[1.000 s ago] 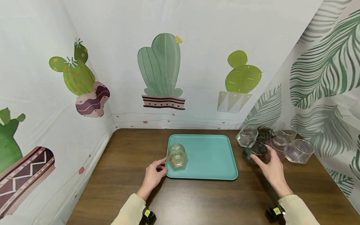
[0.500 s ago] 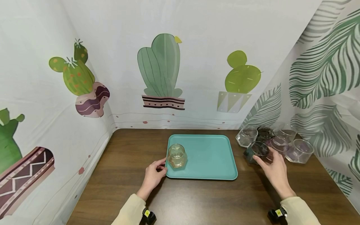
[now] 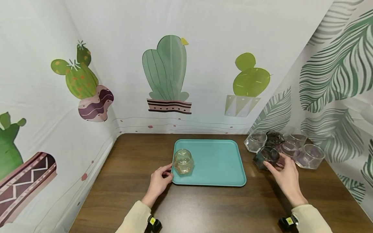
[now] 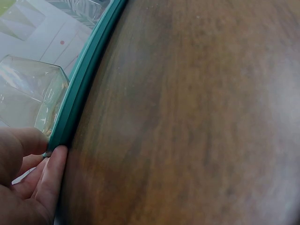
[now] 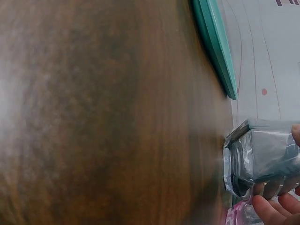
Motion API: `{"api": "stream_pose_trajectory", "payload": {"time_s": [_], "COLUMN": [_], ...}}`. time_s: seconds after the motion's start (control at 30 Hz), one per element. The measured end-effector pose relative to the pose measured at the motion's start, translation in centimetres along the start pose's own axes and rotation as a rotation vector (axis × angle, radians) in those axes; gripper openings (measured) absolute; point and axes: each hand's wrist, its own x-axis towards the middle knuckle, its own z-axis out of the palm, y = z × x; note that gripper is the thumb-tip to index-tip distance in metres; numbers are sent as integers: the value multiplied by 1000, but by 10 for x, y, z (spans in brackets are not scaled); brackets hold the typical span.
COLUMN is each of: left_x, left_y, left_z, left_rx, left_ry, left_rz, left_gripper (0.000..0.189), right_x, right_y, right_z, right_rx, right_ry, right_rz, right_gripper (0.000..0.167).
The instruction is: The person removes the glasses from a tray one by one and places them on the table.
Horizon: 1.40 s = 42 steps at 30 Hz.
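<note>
My right hand grips a dark grey glass by its sides, thumb on the near side and fingers round the right. In the right wrist view, fingertips lie along the faceted wall of that glass, whose base is close to the table. At the left edge of the teal tray, my left hand pinches the rim; the left wrist view has its thumb and fingers at the tray's corner. An amber glass stands upright on the tray's left part, beside the left hand.
Behind and right of the dark grey glass cluster a clear glass, a black glass, a pinkish glass, another clear glass and a pale lilac glass. Printed cloth hangs behind the wooden table.
The right hand has moved slightly right around the dark grey glass, which has shifted a little the same way. The left hand, tray and amber glass have stayed in place.
</note>
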Motion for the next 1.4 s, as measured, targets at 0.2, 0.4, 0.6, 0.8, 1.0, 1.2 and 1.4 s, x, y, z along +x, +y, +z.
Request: {"api": "stream_pose_trajectory", "payload": {"time_s": [0.2,0.4,0.6,0.8,1.0,1.2,1.4], "left_x": [1,2,1,1,2,2,2], "left_y": [-2,-4,-4,-4,-4,-4,-3], "left_z": [1,2,1,0,0,1,1], "left_rx": [1,5,12,18,31,31,25], "left_ry": [7,15,22,19,18,15,13], "left_rz": [6,19,28,10,11,26,1], "left_gripper": [44,44,44,44,44,44,44], "right_x": [-1,-2,-6,-8,-11,-16,-18], "right_y": [-1,-7,-21,-37,-56,-75,-90], "right_z": [-1,-4,-5,1,13,29,50], "right_rx": [-21,-53,-47,-21,25,68,92], "right_ry": [14,92,179,230,169,53,-8], "right_rz": [-9,-44,-114,-222,-250,-242,-284], "right_gripper": [73,67,61,57,55,53,54]}}
